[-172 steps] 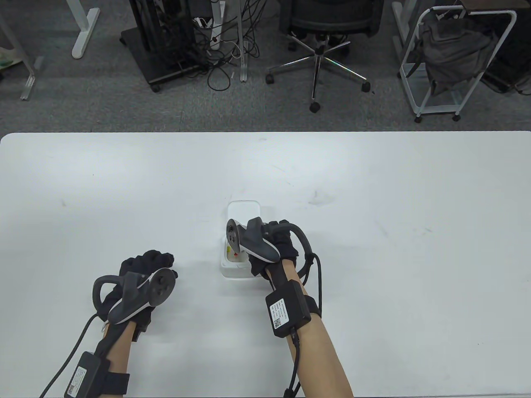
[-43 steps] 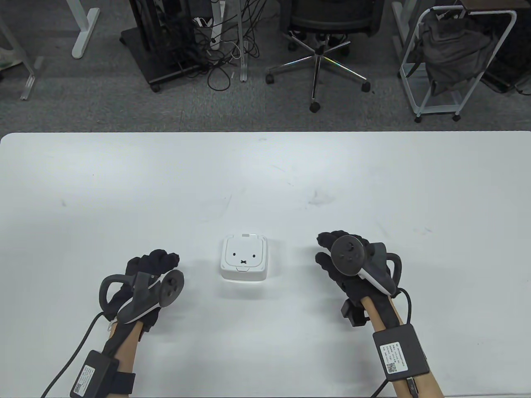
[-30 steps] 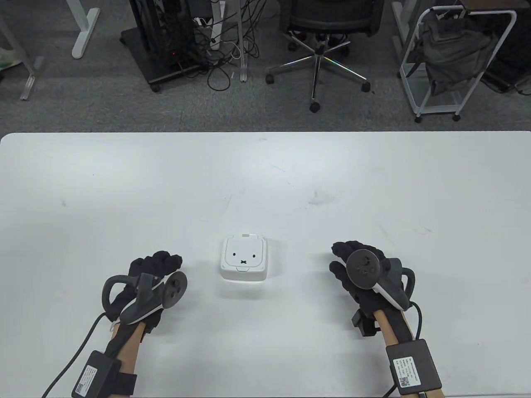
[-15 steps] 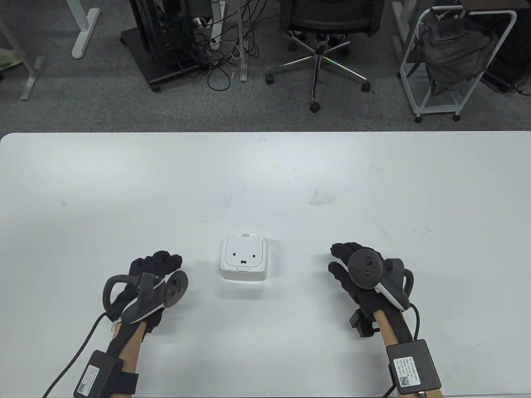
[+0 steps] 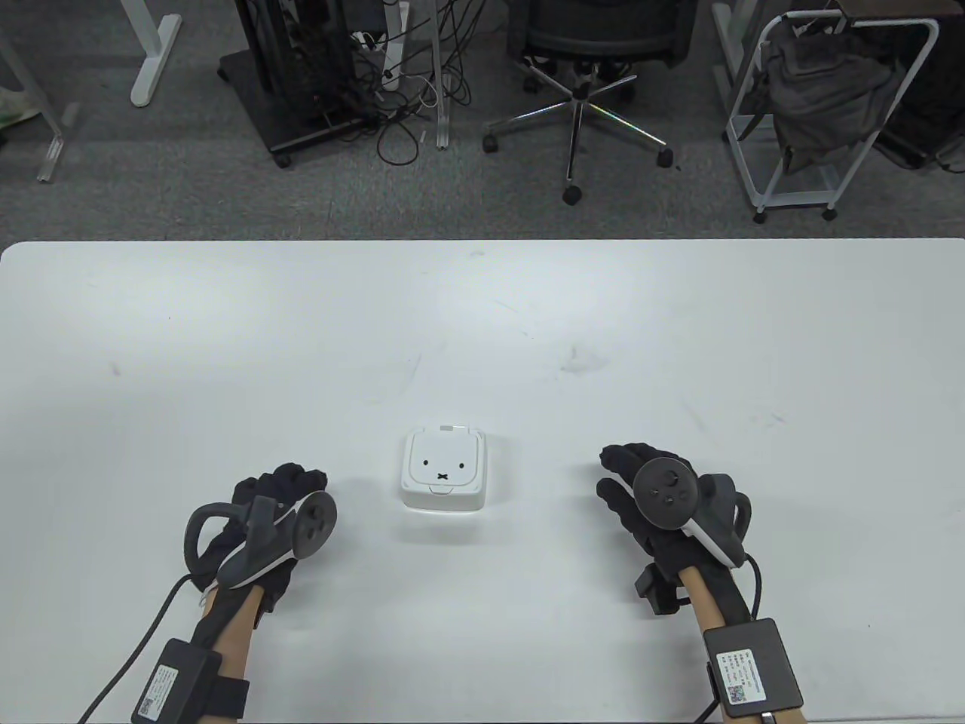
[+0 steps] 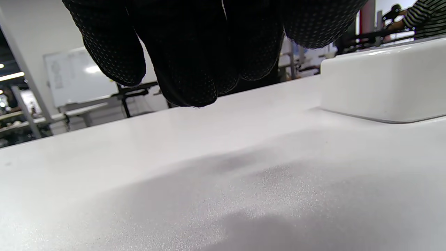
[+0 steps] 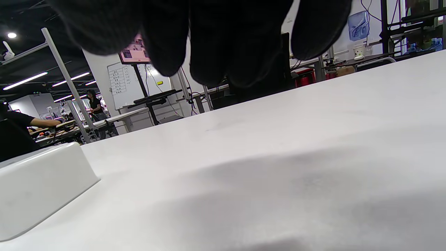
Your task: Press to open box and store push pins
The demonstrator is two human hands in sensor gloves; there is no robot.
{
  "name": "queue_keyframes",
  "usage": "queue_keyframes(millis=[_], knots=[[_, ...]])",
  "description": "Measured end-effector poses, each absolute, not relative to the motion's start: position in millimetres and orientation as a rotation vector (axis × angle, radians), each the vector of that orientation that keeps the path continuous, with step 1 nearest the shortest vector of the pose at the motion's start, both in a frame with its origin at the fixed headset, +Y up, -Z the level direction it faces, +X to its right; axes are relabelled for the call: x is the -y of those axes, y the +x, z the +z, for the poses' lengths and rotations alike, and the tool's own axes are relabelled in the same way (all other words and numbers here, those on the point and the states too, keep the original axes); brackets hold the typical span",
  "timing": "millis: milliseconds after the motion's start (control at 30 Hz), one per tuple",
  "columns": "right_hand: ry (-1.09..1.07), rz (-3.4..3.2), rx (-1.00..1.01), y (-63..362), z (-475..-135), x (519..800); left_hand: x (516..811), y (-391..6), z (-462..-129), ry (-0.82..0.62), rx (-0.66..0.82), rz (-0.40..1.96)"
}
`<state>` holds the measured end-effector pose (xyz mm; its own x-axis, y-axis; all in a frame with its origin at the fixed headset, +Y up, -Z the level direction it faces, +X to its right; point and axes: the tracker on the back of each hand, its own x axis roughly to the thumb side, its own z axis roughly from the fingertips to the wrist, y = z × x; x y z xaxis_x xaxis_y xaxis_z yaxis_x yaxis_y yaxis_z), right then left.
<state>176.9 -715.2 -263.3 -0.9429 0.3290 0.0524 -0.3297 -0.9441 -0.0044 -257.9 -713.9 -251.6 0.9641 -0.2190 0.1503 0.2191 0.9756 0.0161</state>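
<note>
Both hands, left hand (image 5: 260, 509) and right hand (image 5: 652, 494), empty, fingers loosely curled, flank the face-printed box (image 5: 443, 477).

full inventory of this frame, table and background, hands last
box: 1, white, face print on lid, lid down, near middle of table, between the hands
table: 1, white, scuffed, fills lower frame
office chair: 1, black with chrome base, floor beyond table
cart: 1, white frame, grey bag hung in it, floor at far right
rack: 1, black, on wheels, cables beside it, floor at far left of centre
push pins: none visible
left hand: 1, black glove, grey tracker, left of box, holds nothing
right hand: 1, black glove, grey tracker, right of box, holds nothing
</note>
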Motion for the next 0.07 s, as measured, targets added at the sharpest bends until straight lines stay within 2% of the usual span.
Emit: queue_keyframes(millis=[67], knots=[[0.076, 2.806, 0.016, 176.9, -263.0, 715.4, 714.0, -258.2, -251.4, -0.002, 0.152, -0.224]])
